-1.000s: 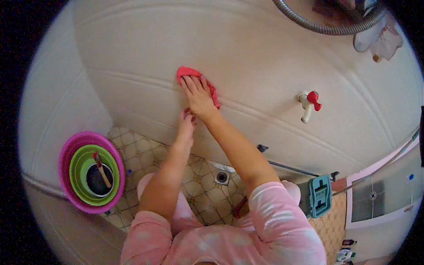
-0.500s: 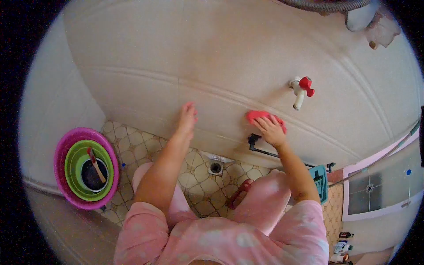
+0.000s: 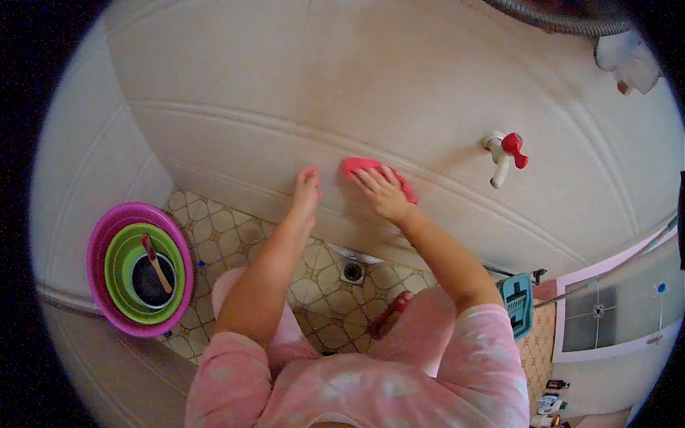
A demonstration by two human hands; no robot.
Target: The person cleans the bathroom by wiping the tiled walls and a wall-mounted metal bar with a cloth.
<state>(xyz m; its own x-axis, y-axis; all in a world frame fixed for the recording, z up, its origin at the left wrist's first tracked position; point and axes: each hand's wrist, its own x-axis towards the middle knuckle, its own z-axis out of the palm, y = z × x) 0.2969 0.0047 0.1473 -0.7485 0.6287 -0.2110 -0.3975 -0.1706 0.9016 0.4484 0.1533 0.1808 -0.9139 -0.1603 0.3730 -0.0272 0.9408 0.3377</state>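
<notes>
Wall: We look down on a pale wall (image 3: 407,85) behind the tap (image 3: 503,161), its face crossed by raised ridges; wiping it is, in our judgement, the step in hand. A brownish tinge shows to the tap's upper left, though stain or shadow we cannot tell.
Floor: Below the tap and to its left, we find patterned tiles (image 3: 308,284) meeting the foot of the wall, with a round drain (image 3: 352,272) set among them.
Glazed panel: Right of the tap and lower, we note a pale frame around a dark glazed panel (image 3: 598,314).
Basins: Far to the tap's lower left, a pink basin (image 3: 95,267) holds a green basin (image 3: 118,274), with a wooden-handled brush (image 3: 163,275) inside.
Basket: Just beneath the tap, well down, we spot a teal basket (image 3: 517,308).
Right hand: Left of the tap and a little lower, the right hand (image 3: 385,195) lies spread over a cloth, pressing it to the wall. The next stroke, we judge, calls for a flat palm and even pressure.
Left hand: Farther left of the tap, the left hand (image 3: 307,190) is empty, fingers loosely bent; whether it touches the wall we cannot tell.
Cloth: Left of the tap, we see the pink cloth (image 3: 359,165) bunched under the right fingers, along a ridge.
</notes>
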